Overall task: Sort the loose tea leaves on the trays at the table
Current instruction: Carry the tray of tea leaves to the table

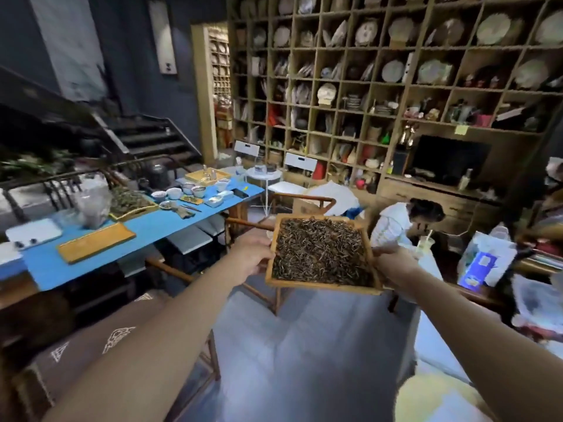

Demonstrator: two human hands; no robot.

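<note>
left hand (253, 257) grips left rim, fingers curled | right hand (396, 263) grips right rim, fingers curled | wooden tray (320, 287) of dark loose tea leaves (323, 251) held in air, frame centre, off the surface | blue surface (146, 226) at 10 o'clock: empty tray (96, 242), tray of green leaves (131, 204), bowls (175, 193) | seated person (405, 220) at 2 o'clock of tray
</note>
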